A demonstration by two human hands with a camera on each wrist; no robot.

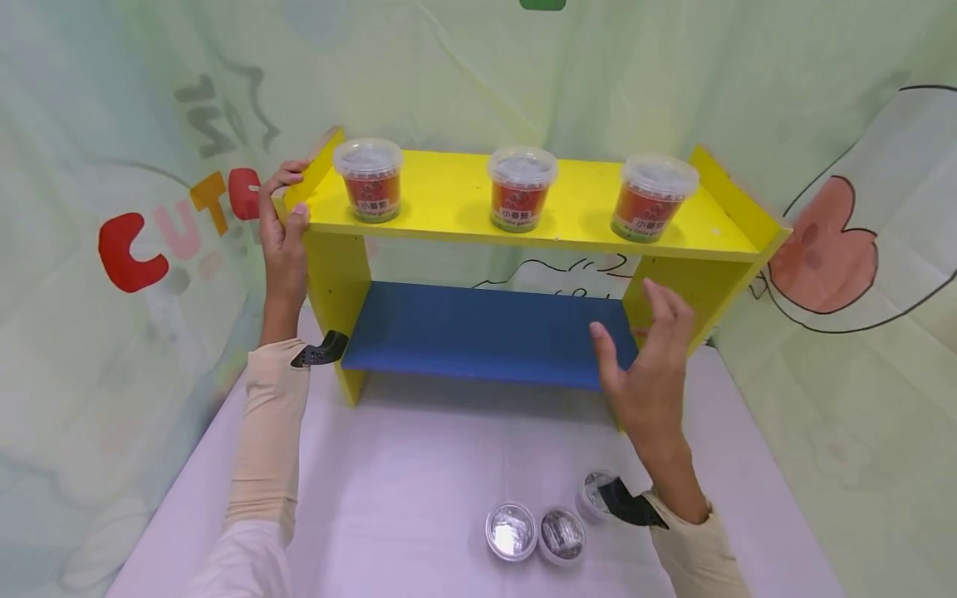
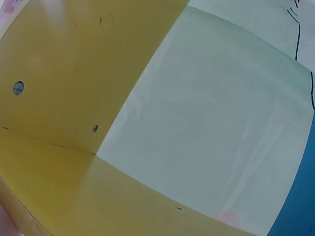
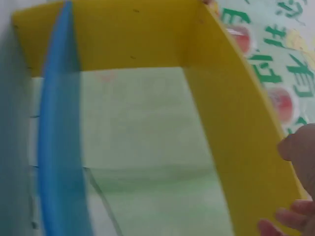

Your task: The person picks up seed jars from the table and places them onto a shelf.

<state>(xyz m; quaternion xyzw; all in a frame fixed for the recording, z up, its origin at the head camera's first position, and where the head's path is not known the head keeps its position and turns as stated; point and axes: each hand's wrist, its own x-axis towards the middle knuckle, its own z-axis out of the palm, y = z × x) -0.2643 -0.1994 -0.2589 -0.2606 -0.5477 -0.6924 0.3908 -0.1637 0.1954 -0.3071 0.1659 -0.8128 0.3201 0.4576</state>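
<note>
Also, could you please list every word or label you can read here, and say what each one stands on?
"CUT": big red, pink and orange letters on the pale green printed backdrop cloth; the left hand hides what follows.
"小番茄": red labels of the three clear lidded plastic tubs on the yellow wooden shelf; smaller print is unreadable.

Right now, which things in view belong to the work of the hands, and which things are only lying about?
In use:
- left hand, gripping the left end of the yellow shelf
- right hand, open near the shelf's right side panel

Lying about:
- three red tubs standing on the top board
- three silvery lids on the table
- blue lower board, bare
</note>
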